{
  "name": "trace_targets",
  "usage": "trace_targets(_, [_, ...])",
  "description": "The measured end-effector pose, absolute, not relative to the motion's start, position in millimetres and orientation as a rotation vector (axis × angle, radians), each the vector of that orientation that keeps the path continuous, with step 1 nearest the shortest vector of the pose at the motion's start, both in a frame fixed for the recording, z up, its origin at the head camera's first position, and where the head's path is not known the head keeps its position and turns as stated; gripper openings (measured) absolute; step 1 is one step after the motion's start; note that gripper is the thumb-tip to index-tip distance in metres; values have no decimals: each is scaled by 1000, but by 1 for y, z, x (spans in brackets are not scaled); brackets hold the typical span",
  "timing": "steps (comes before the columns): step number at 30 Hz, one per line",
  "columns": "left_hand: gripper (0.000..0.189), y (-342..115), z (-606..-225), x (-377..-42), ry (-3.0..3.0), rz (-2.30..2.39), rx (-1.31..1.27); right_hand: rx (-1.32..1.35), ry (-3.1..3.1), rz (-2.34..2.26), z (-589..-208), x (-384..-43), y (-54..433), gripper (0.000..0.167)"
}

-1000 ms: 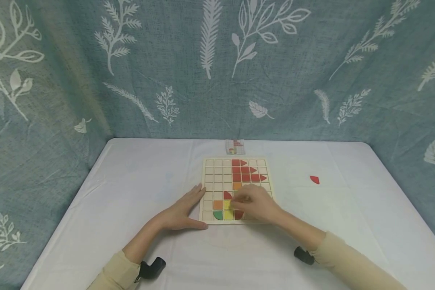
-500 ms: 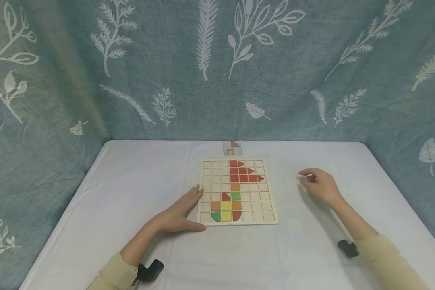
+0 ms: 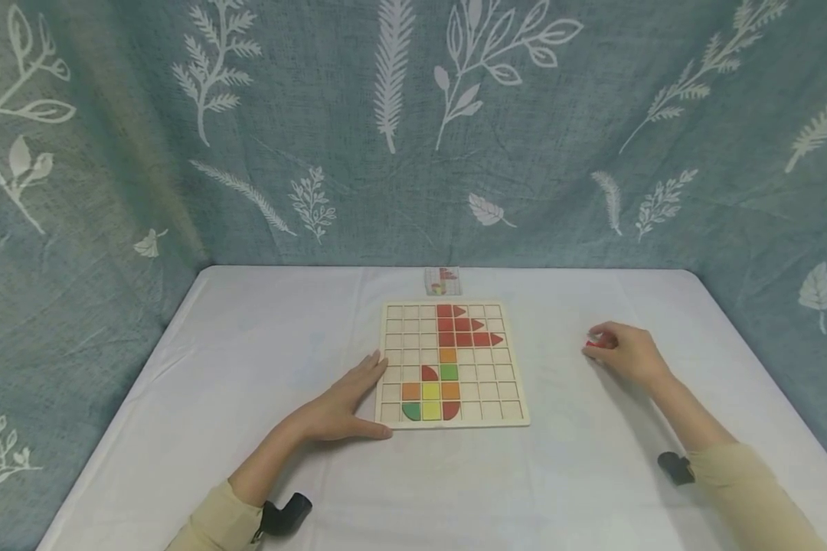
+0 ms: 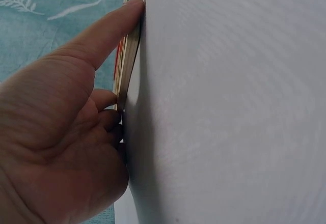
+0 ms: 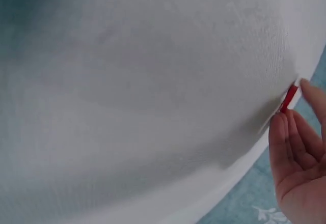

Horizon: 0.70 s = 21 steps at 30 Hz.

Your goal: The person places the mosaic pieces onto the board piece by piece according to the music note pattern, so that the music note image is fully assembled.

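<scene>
A square wooden grid board (image 3: pixel 485 390) lies mid-table, with red, orange, yellow and green pieces in some of its cells. My left hand (image 3: pixel 341 402) rests along its left side, the fingers touching that edge and the thumb at the near left corner. In the left wrist view, the left hand (image 4: pixel 66 117) lies against the board's side edge (image 4: pixel 130 56). Well to the right of the board, my right hand (image 3: pixel 630 356) pinches a small red piece (image 3: pixel 596 344) at the tablecloth. The right wrist view has this red piece (image 5: pixel 289 98) between thumb and fingers of the right hand (image 5: pixel 303 168).
Behind the board lies a small pattern card (image 3: pixel 442 282) with a coloured grid picture. A white cloth (image 3: pixel 282 321) covers the table. The blue-green leaf-print curtain (image 3: pixel 358 207) hangs at the back and sides. Each wrist carries a black device (image 3: pixel 286 514).
My right hand has left the board for the right side of the table, where it has taken hold of the loose red piece. The left hand stays at the board's edge.
</scene>
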<state>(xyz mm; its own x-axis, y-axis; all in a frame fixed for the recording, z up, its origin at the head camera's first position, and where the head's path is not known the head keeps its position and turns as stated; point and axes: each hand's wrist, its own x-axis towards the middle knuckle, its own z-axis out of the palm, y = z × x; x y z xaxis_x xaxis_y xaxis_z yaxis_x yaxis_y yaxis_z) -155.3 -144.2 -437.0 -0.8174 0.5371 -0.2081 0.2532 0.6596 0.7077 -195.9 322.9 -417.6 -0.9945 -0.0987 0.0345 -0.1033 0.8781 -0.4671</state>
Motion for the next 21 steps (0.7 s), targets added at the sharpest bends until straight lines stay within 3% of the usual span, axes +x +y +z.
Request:
trace_targets(11, [108, -145, -437, -155, 2480, 970, 623, 557, -3059, 753, -408, -193, 335, 31])
trace_targets(21, [108, -144, -436, -155, 2480, 960, 621, 420, -3063, 776, -414, -194, 336, 23])
